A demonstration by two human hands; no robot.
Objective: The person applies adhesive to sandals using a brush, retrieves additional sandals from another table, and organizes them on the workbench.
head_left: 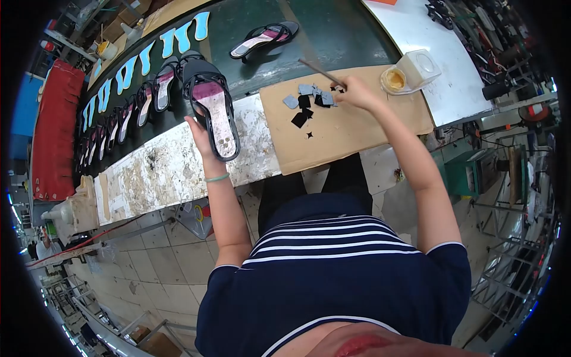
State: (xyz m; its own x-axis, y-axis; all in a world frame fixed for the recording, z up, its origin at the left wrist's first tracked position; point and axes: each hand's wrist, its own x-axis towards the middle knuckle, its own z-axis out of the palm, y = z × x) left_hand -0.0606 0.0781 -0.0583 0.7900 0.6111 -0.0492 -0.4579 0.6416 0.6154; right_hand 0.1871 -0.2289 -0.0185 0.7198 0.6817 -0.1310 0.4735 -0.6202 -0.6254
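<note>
L hand point(202, 141) grips sandal point(219, 116), R hand point(355, 93) pinches stick point(319, 71) above cardboard point(351, 134) on stained wht bench point(160, 156), tiled flr point(178, 262) below.

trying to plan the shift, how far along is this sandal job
Looks done: the held sandal has its straps and insole.
In hand: the left hand holds it, the right hand a thin stick over the cardboard.
Apparently left: black and grey pieces lie loose on the cardboard. A row of sandals is on the green surface; whether those are finished, I cannot tell.
</note>
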